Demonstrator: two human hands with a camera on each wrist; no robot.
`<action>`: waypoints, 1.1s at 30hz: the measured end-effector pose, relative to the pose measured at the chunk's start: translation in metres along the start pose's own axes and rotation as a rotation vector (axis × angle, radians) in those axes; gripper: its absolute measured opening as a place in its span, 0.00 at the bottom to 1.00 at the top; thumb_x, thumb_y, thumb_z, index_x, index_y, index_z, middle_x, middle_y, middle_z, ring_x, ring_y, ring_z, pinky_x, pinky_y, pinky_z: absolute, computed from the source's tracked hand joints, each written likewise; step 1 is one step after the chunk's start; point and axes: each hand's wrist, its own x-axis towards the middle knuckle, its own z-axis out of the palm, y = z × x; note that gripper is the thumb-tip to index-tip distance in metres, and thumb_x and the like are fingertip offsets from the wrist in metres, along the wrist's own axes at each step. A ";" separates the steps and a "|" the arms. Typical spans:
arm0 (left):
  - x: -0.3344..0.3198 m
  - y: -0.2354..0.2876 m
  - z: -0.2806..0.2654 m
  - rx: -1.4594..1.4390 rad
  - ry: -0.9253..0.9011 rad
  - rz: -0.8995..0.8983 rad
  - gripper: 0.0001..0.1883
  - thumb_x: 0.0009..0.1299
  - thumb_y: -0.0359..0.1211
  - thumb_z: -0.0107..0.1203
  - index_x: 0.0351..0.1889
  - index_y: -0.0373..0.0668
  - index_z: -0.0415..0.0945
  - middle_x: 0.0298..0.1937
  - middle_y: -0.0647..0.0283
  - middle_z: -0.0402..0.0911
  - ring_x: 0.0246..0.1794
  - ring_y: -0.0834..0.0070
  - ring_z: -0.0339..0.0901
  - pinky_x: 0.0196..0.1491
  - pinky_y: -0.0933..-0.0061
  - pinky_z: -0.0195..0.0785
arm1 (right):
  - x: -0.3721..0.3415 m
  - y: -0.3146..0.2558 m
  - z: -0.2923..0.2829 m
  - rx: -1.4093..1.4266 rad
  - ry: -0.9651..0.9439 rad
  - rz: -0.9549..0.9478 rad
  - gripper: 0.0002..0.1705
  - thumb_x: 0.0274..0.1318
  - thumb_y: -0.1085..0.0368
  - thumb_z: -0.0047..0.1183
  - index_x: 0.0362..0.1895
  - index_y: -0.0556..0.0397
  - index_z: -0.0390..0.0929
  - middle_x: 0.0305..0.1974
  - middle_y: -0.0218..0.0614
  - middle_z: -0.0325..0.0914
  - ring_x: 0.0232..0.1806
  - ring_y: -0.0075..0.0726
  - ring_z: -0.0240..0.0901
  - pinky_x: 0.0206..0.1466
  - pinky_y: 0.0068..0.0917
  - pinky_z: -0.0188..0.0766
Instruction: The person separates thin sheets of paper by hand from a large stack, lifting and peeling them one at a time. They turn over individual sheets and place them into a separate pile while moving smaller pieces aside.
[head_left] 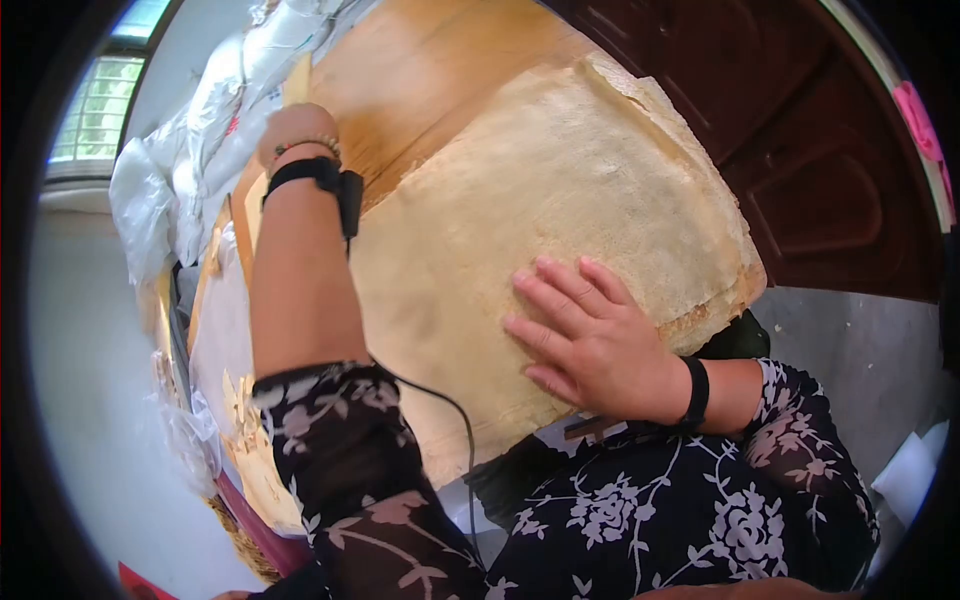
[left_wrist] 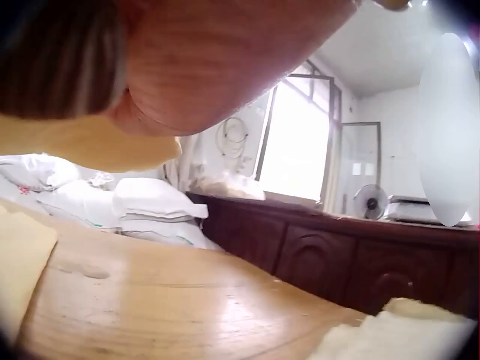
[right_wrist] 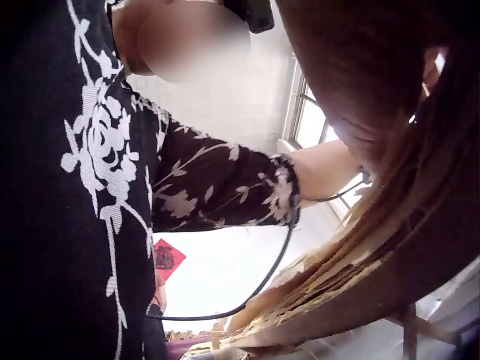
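Observation:
A broad stack of thin, pale flatbread sheets point(head_left: 470, 230) lies on a wooden board, its layered edges browned and uneven. My right hand point(head_left: 610, 335) rests flat on the top sheet near the front edge, fingers spread. The left arm reaches to the far left side of the board, where my left hand point(head_left: 298, 128) grips a pale yellow flat piece point(head_left: 299, 80) that sticks out beyond it. Close up in the left wrist view, this piece point(left_wrist: 90, 142) shows under the hand; the fingers are mostly hidden. The layered stack edge point(right_wrist: 322, 292) appears in the right wrist view.
Bare wood of the board point(head_left: 420, 80) shows beyond the stack. White sacks point(head_left: 230, 110) are piled at the far left. Broken flatbread scraps point(head_left: 245, 420) lie at the near left. A dark panelled wooden front point(head_left: 800, 130) stands at the right. A black cable point(head_left: 450, 400) runs from the left wrist.

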 end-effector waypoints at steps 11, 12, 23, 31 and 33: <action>0.025 0.025 0.101 -0.301 -0.174 -0.052 0.39 0.76 0.60 0.42 0.76 0.44 0.63 0.72 0.43 0.72 0.73 0.50 0.70 0.74 0.48 0.61 | 0.000 0.000 0.000 0.015 -0.018 -0.007 0.30 0.57 0.49 0.62 0.63 0.43 0.79 0.73 0.44 0.65 0.78 0.52 0.56 0.78 0.54 0.49; 0.020 0.025 0.092 -0.306 -0.167 -0.050 0.39 0.76 0.60 0.42 0.76 0.44 0.63 0.72 0.43 0.72 0.73 0.50 0.70 0.74 0.48 0.61 | -0.001 0.000 0.000 0.003 -0.014 -0.005 0.30 0.58 0.49 0.62 0.63 0.43 0.79 0.73 0.44 0.66 0.78 0.52 0.57 0.78 0.54 0.49; -0.228 -0.064 -0.011 -0.539 0.315 0.178 0.22 0.73 0.46 0.58 0.59 0.44 0.81 0.56 0.52 0.83 0.53 0.57 0.83 0.53 0.58 0.76 | -0.003 -0.008 0.011 -0.089 0.111 -0.057 0.26 0.56 0.50 0.63 0.58 0.43 0.82 0.66 0.42 0.73 0.73 0.48 0.63 0.75 0.53 0.55; -0.502 -0.156 0.103 -0.799 0.469 -0.281 0.10 0.74 0.29 0.57 0.51 0.42 0.84 0.47 0.56 0.86 0.42 0.62 0.83 0.40 0.68 0.75 | 0.000 -0.045 0.034 -0.095 0.095 -0.137 0.22 0.60 0.52 0.61 0.55 0.47 0.83 0.62 0.40 0.78 0.67 0.50 0.70 0.74 0.50 0.59; -0.539 -0.167 0.137 -0.833 0.448 -0.531 0.11 0.74 0.27 0.56 0.51 0.41 0.84 0.47 0.57 0.86 0.44 0.64 0.83 0.38 0.72 0.74 | 0.004 -0.078 0.051 -0.069 0.077 -0.248 0.23 0.60 0.51 0.62 0.56 0.47 0.83 0.59 0.40 0.80 0.64 0.50 0.73 0.74 0.48 0.61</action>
